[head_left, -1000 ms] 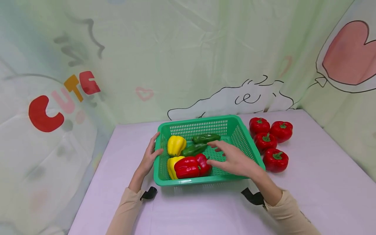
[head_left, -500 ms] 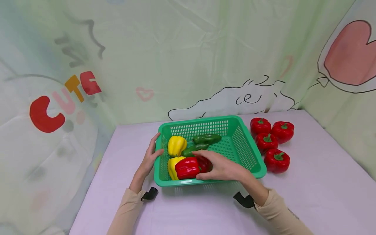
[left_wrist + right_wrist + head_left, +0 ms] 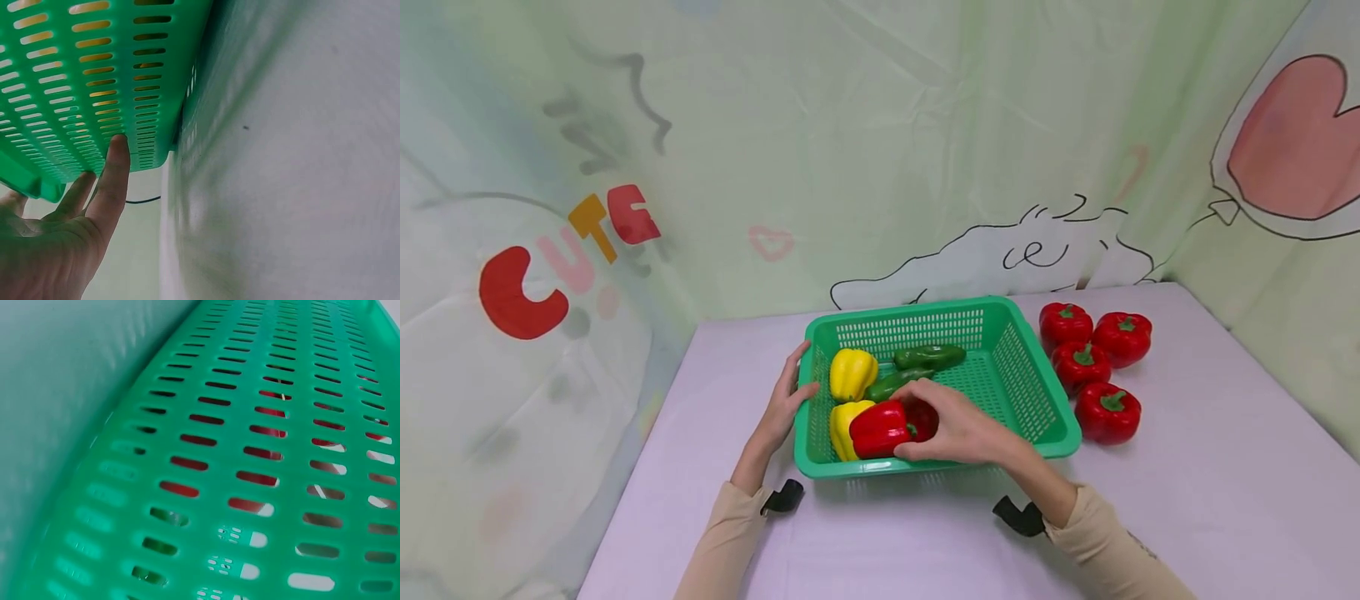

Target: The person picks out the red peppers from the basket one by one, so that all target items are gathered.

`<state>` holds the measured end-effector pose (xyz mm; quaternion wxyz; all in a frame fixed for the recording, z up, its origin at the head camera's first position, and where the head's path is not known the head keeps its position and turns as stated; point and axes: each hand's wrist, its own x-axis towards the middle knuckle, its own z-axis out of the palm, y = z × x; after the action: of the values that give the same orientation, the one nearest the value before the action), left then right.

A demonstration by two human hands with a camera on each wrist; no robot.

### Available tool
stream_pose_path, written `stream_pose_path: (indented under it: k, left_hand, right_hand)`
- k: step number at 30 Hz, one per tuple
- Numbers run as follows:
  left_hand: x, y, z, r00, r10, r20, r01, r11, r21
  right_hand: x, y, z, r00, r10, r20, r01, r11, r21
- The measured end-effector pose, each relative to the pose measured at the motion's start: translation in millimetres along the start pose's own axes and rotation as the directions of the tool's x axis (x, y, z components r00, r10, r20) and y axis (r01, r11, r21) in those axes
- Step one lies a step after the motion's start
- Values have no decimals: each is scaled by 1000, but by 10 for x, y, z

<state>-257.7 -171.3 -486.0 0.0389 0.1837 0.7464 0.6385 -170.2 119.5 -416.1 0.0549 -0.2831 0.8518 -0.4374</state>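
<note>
A green plastic basket (image 3: 865,468) stands on the table, two red bell peppers at its front left. My right hand (image 3: 962,427) reaches over the front rim and grips the right-hand red bell pepper (image 3: 922,421), thumb at the front and fingers behind, hiding part of it. The other red bell pepper (image 3: 878,429) lies against it. My left hand (image 3: 781,408) holds the basket's left side, thumb over the rim. In the left wrist view, its fingers (image 3: 112,181) touch the slotted outer wall (image 3: 94,81). Red shows through the basket wall (image 3: 206,450) in the right wrist view.
Inside the basket are a yellow bell pepper (image 3: 853,373) at the left, another yellow bell pepper (image 3: 842,433) in front, and two long dark green vegetables (image 3: 929,357). Several red bell peppers (image 3: 1108,412) stand on the table right of the basket. A printed curtain (image 3: 880,167) hangs behind.
My right hand has come left and down from above the basket's middle and taken hold of the right-hand red bell pepper. My left hand stays on the basket's left side.
</note>
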Motion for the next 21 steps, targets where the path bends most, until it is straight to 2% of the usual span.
stream_pose_path:
  k: [10, 21]
  left_hand:
    - [5, 6, 1, 1000, -10, 9, 10, 1000, 12]
    - [1, 2, -8, 1000, -13, 16, 13, 1000, 9]
  right_hand:
    - [-36, -35, -102, 993, -1, -116, -1, 1000, -15]
    - [-129, -74, -376, 975, -14, -223, -2, 997, -71]
